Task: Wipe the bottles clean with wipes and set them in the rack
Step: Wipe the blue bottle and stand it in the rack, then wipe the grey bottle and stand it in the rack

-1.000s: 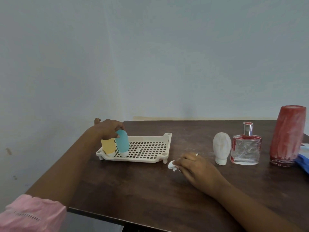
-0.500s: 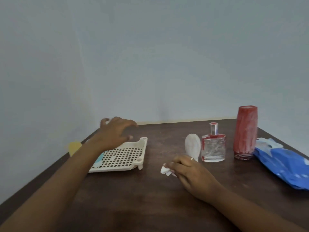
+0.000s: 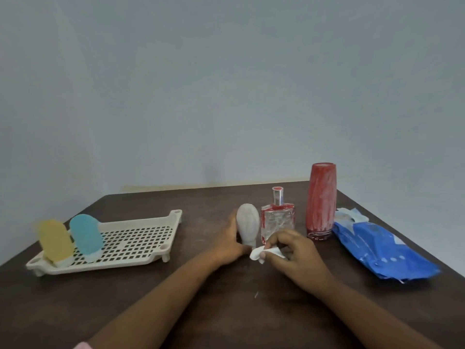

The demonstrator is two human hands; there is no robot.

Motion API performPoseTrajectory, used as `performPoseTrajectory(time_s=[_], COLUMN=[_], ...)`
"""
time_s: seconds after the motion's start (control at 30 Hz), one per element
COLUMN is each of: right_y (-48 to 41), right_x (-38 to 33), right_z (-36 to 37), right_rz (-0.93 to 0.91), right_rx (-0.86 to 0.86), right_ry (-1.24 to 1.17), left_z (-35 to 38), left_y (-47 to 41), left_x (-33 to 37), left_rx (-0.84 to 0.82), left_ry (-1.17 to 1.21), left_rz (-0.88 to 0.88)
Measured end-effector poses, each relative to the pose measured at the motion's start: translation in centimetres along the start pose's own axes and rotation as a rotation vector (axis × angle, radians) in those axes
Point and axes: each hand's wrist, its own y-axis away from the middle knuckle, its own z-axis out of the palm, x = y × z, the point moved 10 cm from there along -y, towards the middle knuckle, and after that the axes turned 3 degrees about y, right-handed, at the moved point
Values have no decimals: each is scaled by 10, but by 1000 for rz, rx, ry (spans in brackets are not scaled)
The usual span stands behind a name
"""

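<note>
A cream perforated rack (image 3: 141,222) stands at the left of the table, and a yellow bottle (image 3: 55,240) and a blue bottle (image 3: 86,234) stand cap-down at its left end. At mid table my left hand (image 3: 226,244) grips the lower left side of a dusty white bottle (image 3: 248,224), which stands cap-down. Just right of it my right hand (image 3: 292,255) pinches a small crumpled white wipe (image 3: 256,254) near the bottle's base. A smeared clear glass bottle with red trim (image 3: 277,220) and a tall smeared red bottle (image 3: 321,200) stand behind.
A blue pack of wipes (image 3: 382,250) lies at the right side of the dark wooden table (image 3: 176,311), with a wipe sticking out at its far end. A plain wall rises close behind the table's far edge.
My left hand left the rack and crossed right to the white bottle. My right hand brought the wipe up beside that bottle. The view swung right, then back, showing both bottles standing in the rack.
</note>
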Motion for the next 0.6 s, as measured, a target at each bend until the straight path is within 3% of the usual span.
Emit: performPoseTrajectory(time_s=[0.1,0.27,0.6], right_y=[-1,-1,-1], right_x=[3,2,-12], right_z=[0,-1,12], right_rz=[11,28,-20], right_rx=[10,2,-11], right_ry=[11,-20,-34], left_z=[1,-5,-6], left_y=[0,25,50], left_x=[-1,3,-7], left_rx=[-4,37,9], left_ry=[-5,186,301], left_rz=[12,110,8])
